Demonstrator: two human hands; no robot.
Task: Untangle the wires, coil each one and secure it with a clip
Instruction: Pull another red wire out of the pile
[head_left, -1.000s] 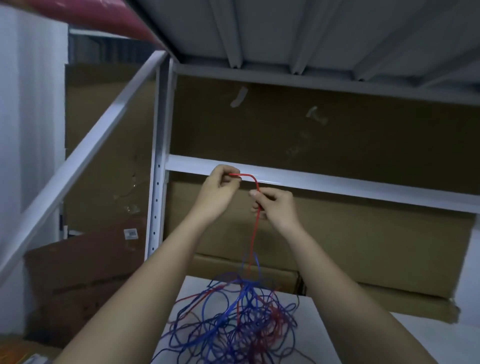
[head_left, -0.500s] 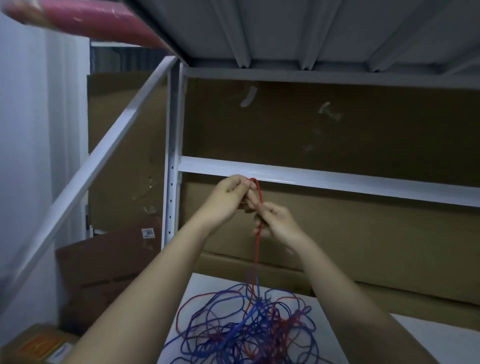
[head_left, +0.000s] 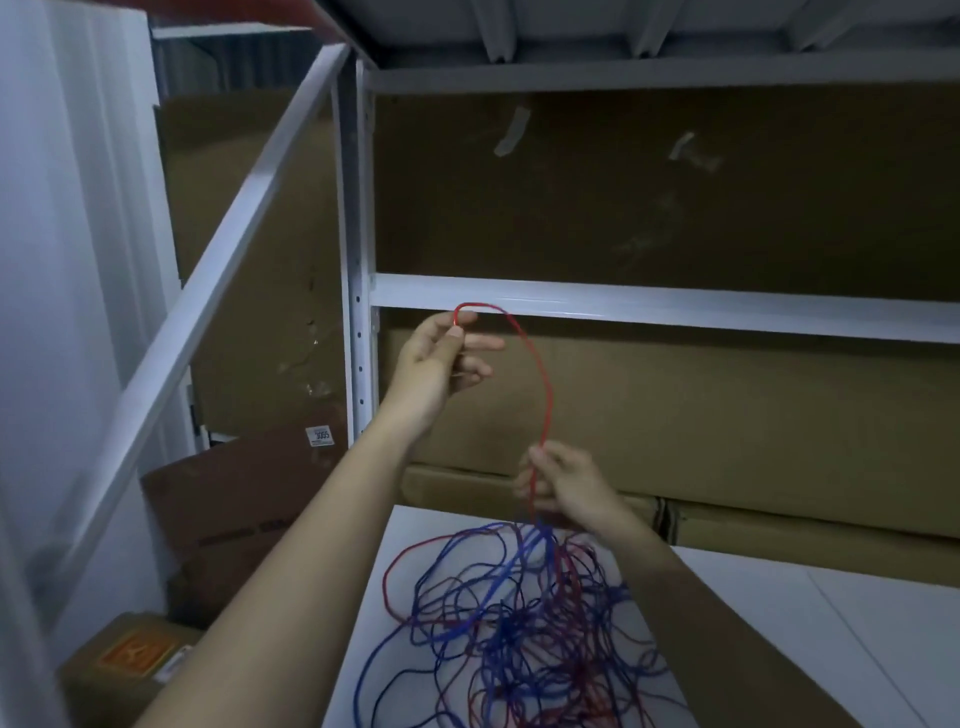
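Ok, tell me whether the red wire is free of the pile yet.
Not free. The red wire arcs between both hands, then drops into the tangled pile on the table.

The hands have separated. The right hand (head_left: 563, 486) has slid down the red wire (head_left: 540, 384) to just above the tangle (head_left: 514, 618). The left hand (head_left: 441, 356) keeps the wire end pinched high, forming a longer arc between them.

The wire tangle (head_left: 514, 639) runs off the bottom edge, its red and blue strands too snarled to trace.
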